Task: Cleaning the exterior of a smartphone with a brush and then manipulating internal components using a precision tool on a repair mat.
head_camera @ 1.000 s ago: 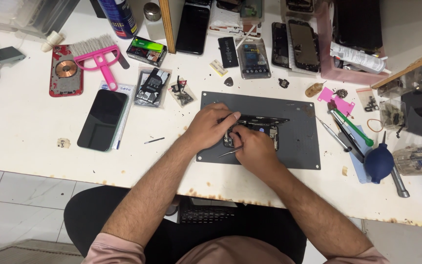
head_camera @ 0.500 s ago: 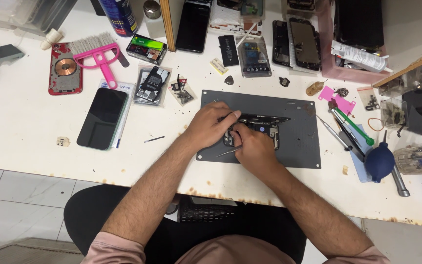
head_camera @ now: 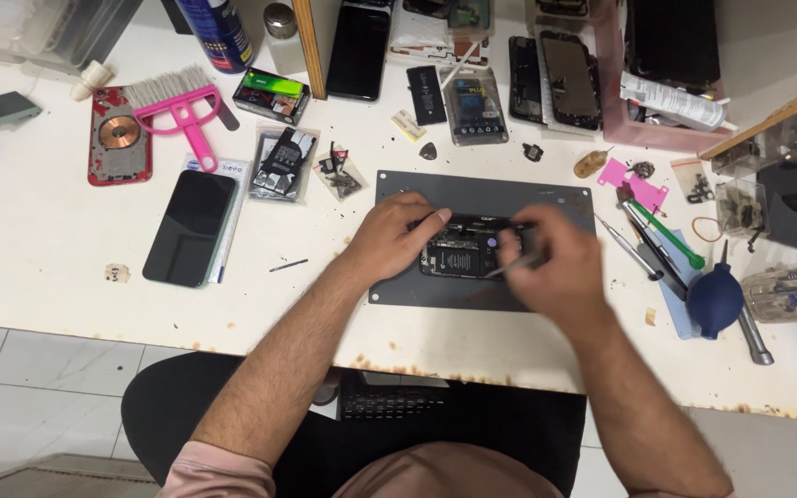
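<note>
An opened black smartphone with its internal boards exposed (head_camera: 461, 254) is laid flat near the middle of a dark grey rectangular work mat (head_camera: 546, 198), which keeps small parts from the white tabletop (head_camera: 39, 240). The phone's left end is pressed down by the left hand (head_camera: 397, 235), fingers spread over the top edge, so that the body is held steady while it is worked on. A thin metal tool, probably tweezers (head_camera: 509, 267), is pinched in the right hand (head_camera: 555, 267), its tip aimed into the open chassis; the hand is blurred, so the exact grip cannot be told. The two hands are close together over the phone but are not touching. Spare tools are kept within reach to the right: a green-handled screwdriver (head_camera: 671, 242) and a dark blue rubber air blower (head_camera: 714, 300). A pink-handled brush (head_camera: 177, 101) and a closed black phone (head_camera: 190, 227) are set aside, well apart on the left.
</note>
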